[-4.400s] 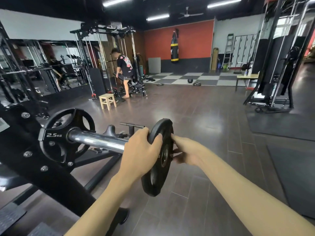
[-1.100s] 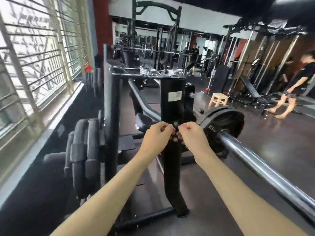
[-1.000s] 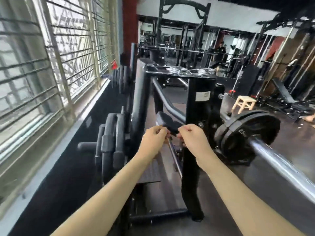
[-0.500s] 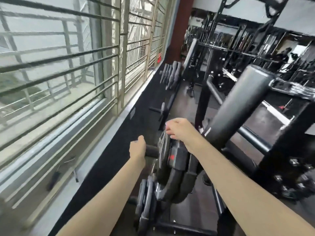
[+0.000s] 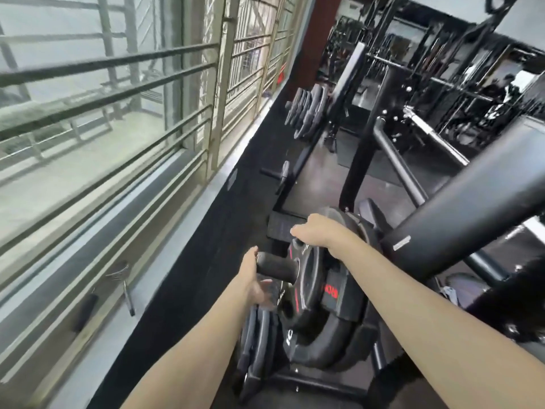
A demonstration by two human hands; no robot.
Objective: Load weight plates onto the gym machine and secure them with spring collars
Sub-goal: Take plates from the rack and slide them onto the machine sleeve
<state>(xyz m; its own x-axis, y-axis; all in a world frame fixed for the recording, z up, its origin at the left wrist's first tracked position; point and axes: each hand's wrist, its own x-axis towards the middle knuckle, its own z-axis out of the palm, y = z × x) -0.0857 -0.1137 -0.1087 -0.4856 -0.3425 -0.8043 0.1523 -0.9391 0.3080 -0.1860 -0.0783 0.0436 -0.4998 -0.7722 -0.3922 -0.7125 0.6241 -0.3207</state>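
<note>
A black weight plate (image 5: 315,293) with red markings hangs outermost on a thick black storage peg (image 5: 275,265) of a plate rack, with more plates behind it. My right hand (image 5: 320,234) is curled over this plate's top rim. My left hand (image 5: 253,280) is at the peg's free end, thumb up beside it. Its blurred fingers are spread under the peg against the plate's face. Smaller dark plates (image 5: 256,335) hang lower on the same rack. No loading bar of the machine is in view.
A barred window (image 5: 118,113) and its ledge run along the left. A metal spring-like clip (image 5: 122,276) lies on the ledge. A black padded roller (image 5: 460,222) crosses close on the right. A second plate rack (image 5: 308,113) stands farther ahead, with more machines beyond it.
I turned from the machine's bar and post to the plate rack by the window. Within the last half second my right hand settled on the plate's rim and my left dropped under the peg.
</note>
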